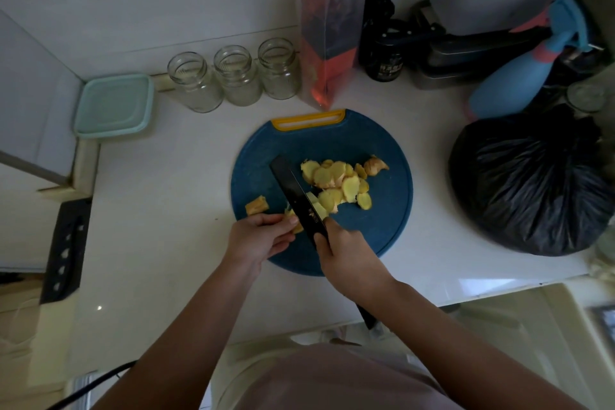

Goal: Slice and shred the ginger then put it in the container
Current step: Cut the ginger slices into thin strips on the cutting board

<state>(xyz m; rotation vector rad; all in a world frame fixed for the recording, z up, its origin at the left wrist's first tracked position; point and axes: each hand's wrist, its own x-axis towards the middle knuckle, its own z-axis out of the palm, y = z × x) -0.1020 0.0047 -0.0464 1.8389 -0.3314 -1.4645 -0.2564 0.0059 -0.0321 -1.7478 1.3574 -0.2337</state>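
The left hand (pixel 263 238) pinches, it seems, the ginger stub (pixel 290 210) touching the left side of the knife (pixel 293 190), which the right hand (pixel 346 253) grips firmly, its blade pointing away.

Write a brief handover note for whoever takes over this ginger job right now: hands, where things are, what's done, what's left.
Left hand pinches the ginger chunk on the cutting board; right hand grips the knife, blade against it.
Ginger slices lie piled mid-board; teal container sits lidded, far left.
Done: most slicing. Left: finish slicing, shred, fill container.
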